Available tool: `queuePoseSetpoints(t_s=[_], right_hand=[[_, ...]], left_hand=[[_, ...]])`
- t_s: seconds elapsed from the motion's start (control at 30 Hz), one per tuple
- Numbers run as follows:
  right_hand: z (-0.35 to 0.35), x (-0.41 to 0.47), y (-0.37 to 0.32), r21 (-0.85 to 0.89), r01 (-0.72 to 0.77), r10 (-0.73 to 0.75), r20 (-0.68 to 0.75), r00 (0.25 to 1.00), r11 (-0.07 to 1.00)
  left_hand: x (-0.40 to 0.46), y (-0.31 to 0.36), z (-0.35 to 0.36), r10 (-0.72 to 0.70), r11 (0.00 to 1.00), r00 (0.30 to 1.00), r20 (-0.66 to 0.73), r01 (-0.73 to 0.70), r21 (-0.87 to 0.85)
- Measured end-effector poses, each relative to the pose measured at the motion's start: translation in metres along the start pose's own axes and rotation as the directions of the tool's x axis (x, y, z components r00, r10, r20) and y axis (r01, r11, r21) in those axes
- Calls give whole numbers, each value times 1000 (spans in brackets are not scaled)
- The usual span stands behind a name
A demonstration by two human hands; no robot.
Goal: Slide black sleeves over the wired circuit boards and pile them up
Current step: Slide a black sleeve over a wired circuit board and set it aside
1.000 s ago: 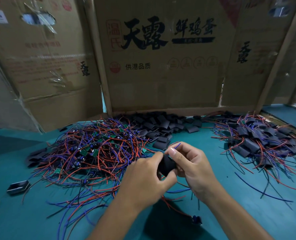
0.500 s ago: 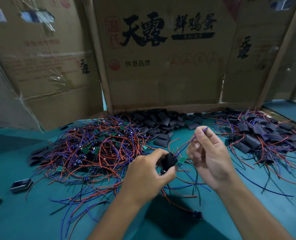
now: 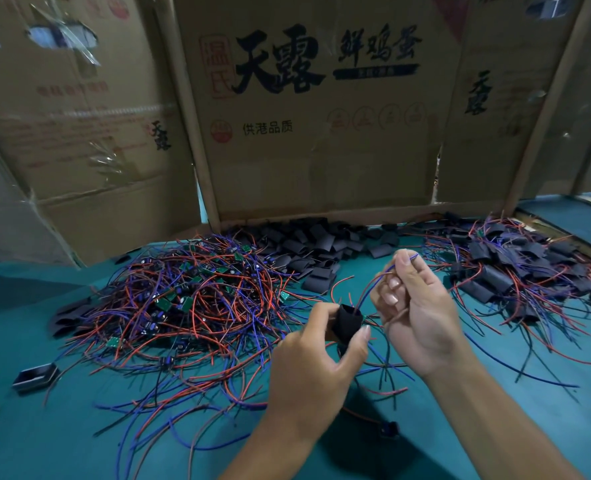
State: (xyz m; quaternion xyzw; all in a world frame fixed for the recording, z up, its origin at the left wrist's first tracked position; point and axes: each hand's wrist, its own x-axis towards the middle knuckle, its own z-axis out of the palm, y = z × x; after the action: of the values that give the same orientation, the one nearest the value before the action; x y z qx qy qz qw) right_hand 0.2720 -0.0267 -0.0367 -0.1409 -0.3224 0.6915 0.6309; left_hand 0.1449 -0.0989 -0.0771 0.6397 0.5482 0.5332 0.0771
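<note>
Black and soft-looking, the sleeve (image 3: 347,323) sits pinched between the thumb and fingers of the left hand (image 3: 316,368), its open mouth turned up toward the cardboard panel (image 3: 321,133) that stands at the back of the teal table (image 3: 27,438). This is the only view, from the head camera. Blue and red wires (image 3: 373,287) rise out of the sleeve's mouth into the right hand (image 3: 422,313), whose fingers are curled round them, the thumb and forefinger nipping the tips. The board itself is hidden, apparently already inside the sleeve.

Taking the panel as the mark: the empty sleeves (image 3: 321,247) lie heaped at its foot, the unsleeved wired boards (image 3: 190,299) in a tangle below its left part, and the finished pile (image 3: 515,268) below its right edge. Both hands work in front of it, near the middle. A single loose sleeve (image 3: 36,375) lies far to the left.

My judgement is that all of this is very light. The sleeve looks thin and limp, so it should be held by its flat sides without crushing the mouth shut. The wires are springy and thin; pulling hard could strain their joints to the board, so a steady draw on the gathered strands seems wiser than a tug on one.
</note>
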Motion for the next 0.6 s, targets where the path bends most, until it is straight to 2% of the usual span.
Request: queuePoseSetpoints(t_s=[0.17,0.3,0.33,0.4,0.47,0.53,0.6], right_hand=[[6,-4,5,5,42,-42,-7,999,999],[6,-4,5,49,47,-47,-6,999,998],[6,-4,5,49,47,-47,-5,999,998],[5,-3,5,49,44,-44,-3,999,998],[3,-1,5,58,33,-33,-2,999,998],[-1,1,4,85,-8,6,26,1000,996],[-9,1,4,11,-95,94,103,990,995]], left_hand=[[-9,3,7,-30,997,999,-40,33,74],[-7,-1,10,-46,986,998,32,41,162],[-7,-2,11,-61,991,996,59,54,122],[-5,-1,12,-154,978,979,130,169,-118],[-3,0,14,-218,894,952,215,283,-348],[0,-2,14,-235,838,937,259,330,-434],[3,-3,11,-219,797,925,312,353,-489]])
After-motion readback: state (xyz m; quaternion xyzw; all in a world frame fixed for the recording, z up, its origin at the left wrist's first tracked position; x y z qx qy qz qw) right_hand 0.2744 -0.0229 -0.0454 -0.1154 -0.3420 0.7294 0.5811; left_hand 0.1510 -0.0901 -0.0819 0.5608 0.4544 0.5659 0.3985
